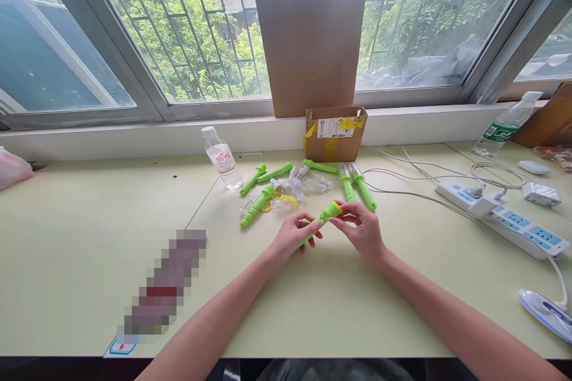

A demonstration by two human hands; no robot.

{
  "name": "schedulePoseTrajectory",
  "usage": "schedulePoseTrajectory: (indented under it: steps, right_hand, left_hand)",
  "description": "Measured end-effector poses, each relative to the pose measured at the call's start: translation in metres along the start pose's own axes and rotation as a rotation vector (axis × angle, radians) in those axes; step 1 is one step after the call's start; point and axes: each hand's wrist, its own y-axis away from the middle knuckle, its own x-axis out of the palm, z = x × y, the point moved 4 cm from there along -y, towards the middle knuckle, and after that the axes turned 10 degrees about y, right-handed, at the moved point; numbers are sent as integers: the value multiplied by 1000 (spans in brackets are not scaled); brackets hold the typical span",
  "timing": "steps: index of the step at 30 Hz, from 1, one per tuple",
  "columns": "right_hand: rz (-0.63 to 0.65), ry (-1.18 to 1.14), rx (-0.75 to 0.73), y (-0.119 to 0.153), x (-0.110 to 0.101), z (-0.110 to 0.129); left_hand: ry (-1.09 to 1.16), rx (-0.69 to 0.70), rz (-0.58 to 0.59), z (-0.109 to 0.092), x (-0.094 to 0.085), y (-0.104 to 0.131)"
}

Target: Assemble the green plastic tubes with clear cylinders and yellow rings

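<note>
My left hand is closed around a green plastic handle with a threaded head, tilted up to the right. At its upper end, my right hand pinches a yellow ring seated around the head. Beyond my hands lie several loose green handles, one of them at the left of the pile. Clear plastic covers, small white parts and another yellow ring are among them. To the right, two green handles carry clear covers on their heads.
A cardboard box stands against the windowsill behind the parts. Water bottles stand at the left and far right. A power strip with cables lies on the right side of the table. A pixelated patch covers something at left.
</note>
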Motion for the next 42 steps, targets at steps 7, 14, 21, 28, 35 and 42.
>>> schedulePoseTrajectory:
  steps: [7, 14, 21, 28, 35, 42]
  right_hand:
    - [-18, 10, 37, 0, 1, -3]
    - [-27, 3, 41, 0, 0, -1]
    - [-11, 1, 37, 0, 3, -3]
    - [25, -28, 61, -1, 4, -7]
    - [20, -49, 84, -2, 2, -8]
    - [40, -34, 104, -3, 2, -8]
  left_hand:
    - [-38, 43, -25, 2, -2, -2]
    - [-47, 57, -17, 2, -1, -3]
    - [-41, 68, -21, 4, -1, -4]
    - [-52, 69, -34, 3, -1, -3]
    - [-60, 73, -40, 4, -1, -3]
    - [-67, 74, -32, 5, -2, -4]
